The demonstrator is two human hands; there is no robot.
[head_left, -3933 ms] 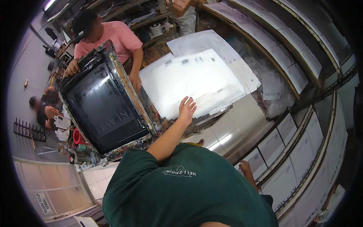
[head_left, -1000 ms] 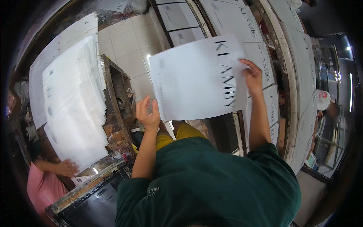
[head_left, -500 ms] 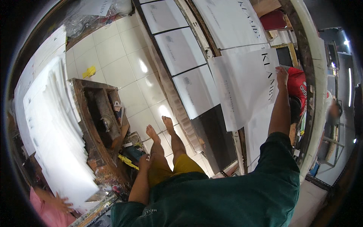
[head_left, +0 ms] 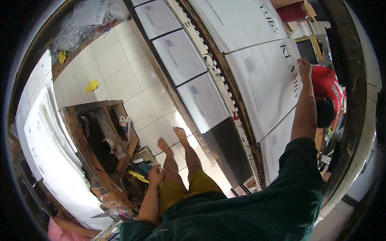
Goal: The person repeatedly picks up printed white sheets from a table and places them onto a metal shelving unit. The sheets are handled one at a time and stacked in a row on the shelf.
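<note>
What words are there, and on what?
I won't copy words, but here's where:
Large white rectangular sheets, one at the right hand: black letters, tiny grey print.
Small white rectangular sheets: grey print, too small.
White sheet by clear plastic: black letters.
Red cloth shirt: white letters.
Dark green cloth shirt: pale letters, tiny.

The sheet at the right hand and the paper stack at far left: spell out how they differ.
The sheet is a single piece; the paper stack is many overlapping layers. The sheet has large dark lettering along one side; the stack's fanned edge looks plain white. The right hand is at the sheet's edge, away from the stack. Both are mostly white.
</note>
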